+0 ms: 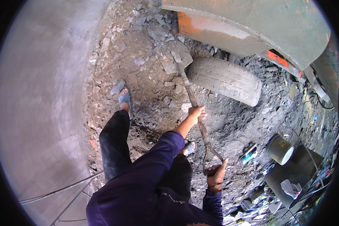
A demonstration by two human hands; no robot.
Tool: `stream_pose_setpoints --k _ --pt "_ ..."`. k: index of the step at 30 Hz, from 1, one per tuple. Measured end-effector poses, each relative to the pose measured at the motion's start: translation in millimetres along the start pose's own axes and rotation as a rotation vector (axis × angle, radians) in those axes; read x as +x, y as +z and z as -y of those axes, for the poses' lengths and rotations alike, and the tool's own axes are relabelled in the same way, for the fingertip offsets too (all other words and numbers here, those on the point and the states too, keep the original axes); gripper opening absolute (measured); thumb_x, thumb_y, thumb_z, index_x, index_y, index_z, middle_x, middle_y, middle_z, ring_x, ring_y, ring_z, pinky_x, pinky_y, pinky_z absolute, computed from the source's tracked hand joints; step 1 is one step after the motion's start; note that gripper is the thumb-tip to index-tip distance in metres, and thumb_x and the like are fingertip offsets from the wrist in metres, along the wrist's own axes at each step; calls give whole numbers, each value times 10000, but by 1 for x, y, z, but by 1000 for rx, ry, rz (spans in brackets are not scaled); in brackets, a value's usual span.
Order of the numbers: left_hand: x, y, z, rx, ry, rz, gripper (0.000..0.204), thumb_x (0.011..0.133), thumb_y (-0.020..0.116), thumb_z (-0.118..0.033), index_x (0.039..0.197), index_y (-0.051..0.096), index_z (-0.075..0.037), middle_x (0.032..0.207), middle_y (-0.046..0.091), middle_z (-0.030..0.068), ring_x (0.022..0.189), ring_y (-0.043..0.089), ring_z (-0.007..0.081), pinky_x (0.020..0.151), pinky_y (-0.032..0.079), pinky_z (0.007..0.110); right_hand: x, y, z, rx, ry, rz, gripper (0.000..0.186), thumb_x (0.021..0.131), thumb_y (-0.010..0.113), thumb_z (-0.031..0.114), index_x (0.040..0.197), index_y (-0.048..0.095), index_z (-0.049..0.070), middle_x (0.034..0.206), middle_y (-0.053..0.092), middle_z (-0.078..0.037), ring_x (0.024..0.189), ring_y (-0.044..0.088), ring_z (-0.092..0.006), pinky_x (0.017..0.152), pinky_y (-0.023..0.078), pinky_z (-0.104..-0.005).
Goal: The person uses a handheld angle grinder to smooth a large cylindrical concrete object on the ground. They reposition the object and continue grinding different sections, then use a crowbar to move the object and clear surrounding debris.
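A long-handled shovel (189,88) slants from the rubble at the far middle down toward me. Its dusty blade (181,54) lies low against broken stone and dirt. My left hand (197,112) is wrapped round the middle of the shaft. Nearer to me, the handle forks into a grip, and my right hand (217,175) is closed on that end. Just right of the blade lies a dust-covered tyre (226,81), tread showing, close beside the shaft. I cannot make out whether anything rests on the blade.
A smooth grey surface (45,94) runs down the left side. Dusty metal panels (222,34) with orange paint overhang the far right. A bucket (278,149), a dark container (290,177) and scattered litter sit at the right. Cables (64,188) cross the lower left.
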State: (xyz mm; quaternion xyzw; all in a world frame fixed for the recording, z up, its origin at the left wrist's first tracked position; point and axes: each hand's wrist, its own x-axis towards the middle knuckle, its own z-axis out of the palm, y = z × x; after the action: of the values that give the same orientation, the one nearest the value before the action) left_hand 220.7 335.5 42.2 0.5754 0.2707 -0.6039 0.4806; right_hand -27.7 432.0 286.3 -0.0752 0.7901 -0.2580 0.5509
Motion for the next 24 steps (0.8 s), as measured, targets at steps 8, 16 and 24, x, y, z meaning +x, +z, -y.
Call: stream_pose_setpoints --k 8,16,24 --pt "65 -24 -34 40 -100 42 247 928 834 -278 947 664 -100 773 596 39 590 602 219 541 527 459 26 42 -41 84 -38 -233 713 858 698 760 568 344 214 483 399 1 399 445 -172 390 355 -335" --pt "33 -35 -47 -135 -35 225 178 944 774 -174 908 621 -93 690 572 31 620 620 214 596 565 430 52 38 -57 45 -338 -196 667 968 657 634 542 431 173 411 401 -2 313 394 -152 339 328 -318" --pt "-53 -200 -243 -380 219 200 302 930 715 -223 732 486 -206 578 456 -50 511 475 121 513 438 304 -113 174 -64 -345 -1137 651 348 880 858 327 740 646 89 622 571 28 539 554 -97 532 490 -301"
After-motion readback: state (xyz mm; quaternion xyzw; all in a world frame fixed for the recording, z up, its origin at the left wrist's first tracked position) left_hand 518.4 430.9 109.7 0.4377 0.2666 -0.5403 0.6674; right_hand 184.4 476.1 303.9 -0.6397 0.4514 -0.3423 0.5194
